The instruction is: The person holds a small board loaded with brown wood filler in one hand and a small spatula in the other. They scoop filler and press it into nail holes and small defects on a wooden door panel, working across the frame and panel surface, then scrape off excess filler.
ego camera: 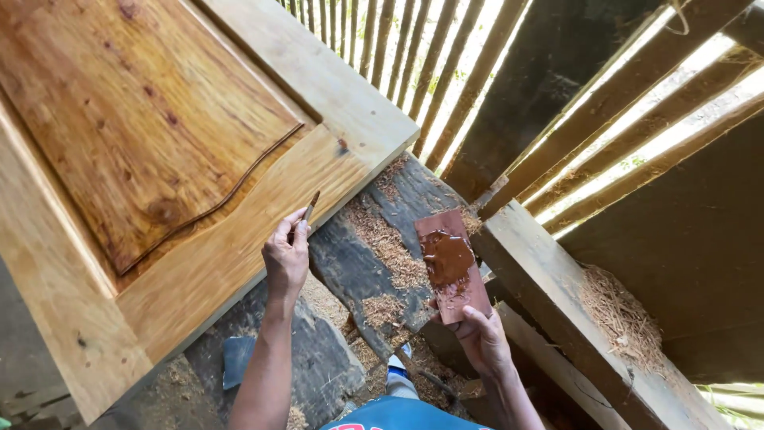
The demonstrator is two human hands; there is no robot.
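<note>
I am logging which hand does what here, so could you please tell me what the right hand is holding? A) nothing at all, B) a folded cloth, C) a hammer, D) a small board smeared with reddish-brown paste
D: the right hand grips the lower end of a small reddish board with a glossy brown paste spread on it, while the left hand holds a thin stick against the wooden door panel.
</note>
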